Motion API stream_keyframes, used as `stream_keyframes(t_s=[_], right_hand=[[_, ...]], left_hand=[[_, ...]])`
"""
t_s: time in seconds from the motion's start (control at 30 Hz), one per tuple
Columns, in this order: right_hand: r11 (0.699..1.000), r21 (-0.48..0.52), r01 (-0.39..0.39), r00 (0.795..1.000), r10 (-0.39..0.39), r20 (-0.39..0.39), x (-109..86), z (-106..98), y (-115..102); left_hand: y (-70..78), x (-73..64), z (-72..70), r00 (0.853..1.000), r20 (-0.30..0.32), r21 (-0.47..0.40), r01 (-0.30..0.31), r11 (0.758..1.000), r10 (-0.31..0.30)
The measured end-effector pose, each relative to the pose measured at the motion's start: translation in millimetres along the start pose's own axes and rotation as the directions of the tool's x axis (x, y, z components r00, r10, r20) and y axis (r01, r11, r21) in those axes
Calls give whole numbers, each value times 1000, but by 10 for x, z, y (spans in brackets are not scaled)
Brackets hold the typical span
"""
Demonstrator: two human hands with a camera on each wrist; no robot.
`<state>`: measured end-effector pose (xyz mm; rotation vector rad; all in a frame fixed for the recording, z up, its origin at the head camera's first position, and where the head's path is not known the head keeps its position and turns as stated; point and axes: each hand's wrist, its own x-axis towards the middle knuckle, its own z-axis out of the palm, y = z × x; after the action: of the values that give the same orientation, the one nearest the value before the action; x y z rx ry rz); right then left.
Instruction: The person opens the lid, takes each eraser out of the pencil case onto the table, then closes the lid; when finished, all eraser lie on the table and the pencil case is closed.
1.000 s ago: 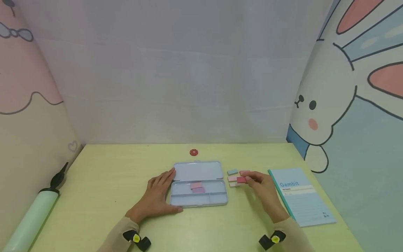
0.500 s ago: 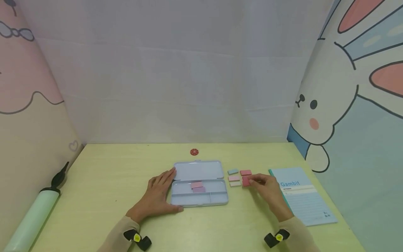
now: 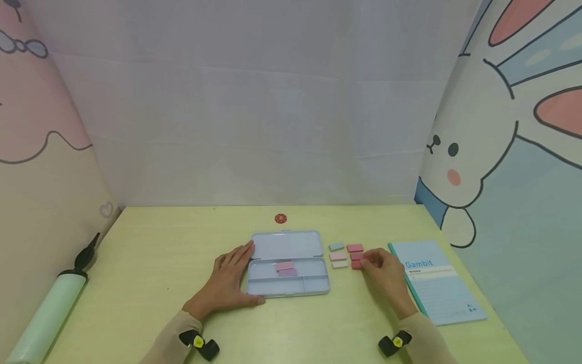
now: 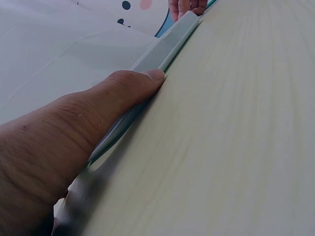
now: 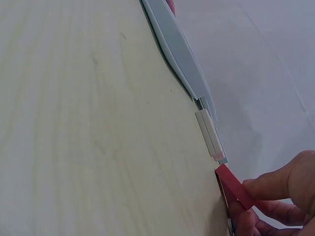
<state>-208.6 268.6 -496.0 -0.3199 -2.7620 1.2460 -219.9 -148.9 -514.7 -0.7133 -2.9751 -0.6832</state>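
Note:
My left hand [image 3: 227,280] rests against the left side of a pale pencil case [image 3: 284,288], lying unfolded on the table. Its straight fingers touch the lid's edge, and the thumb [image 4: 133,86] presses along the front wall. Inside the case are a pink block [image 3: 284,265] and a lilac block [image 3: 287,273]. To the right of the case, my right hand [image 3: 386,275] pinches a small red block [image 5: 234,186] between thumb and fingers, tilted close to the table. Just behind it lies a reddish-pink block [image 3: 356,256], with another pink block [image 3: 355,247] farther back.
Left of the red block stand a light-blue block [image 3: 336,246], a pale pink block [image 3: 338,256] and a white block [image 3: 339,264]. A notebook [image 3: 443,293] lies at right, a red chip [image 3: 280,218] behind the case, and a green pump [image 3: 47,318] at far left.
My right hand has carried the red block a little right and nearer me, away from over the pale pink block, lowering it in front of the reddish-pink one. My left hand stays put.

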Motion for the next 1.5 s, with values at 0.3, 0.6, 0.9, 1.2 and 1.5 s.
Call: stream_keyframes(t_s=[0.3,0.6,0.9,1.2,1.5], right_hand=[[997,-68,45,998,-47,-41,-5,-1,15],[997,-67,33,999,-35,-29,6,-14,36],[996,-54,73,996,-75,-45,28,6,-2],[985,26,171,985,-170,-32,39,79,-233],[959,110,262,958,-272,91,-30,274,-498]], left_hand=[[-13,-3,11,1000,-9,7,-5,1000,5],[-30,-14,18,1000,-17,2,-13,1000,13],[-27,-10,14,1000,-6,9,-4,1000,4],[-30,-4,16,1000,4,3,0,1000,0],[-30,4,20,1000,6,-7,-4,1000,4]])
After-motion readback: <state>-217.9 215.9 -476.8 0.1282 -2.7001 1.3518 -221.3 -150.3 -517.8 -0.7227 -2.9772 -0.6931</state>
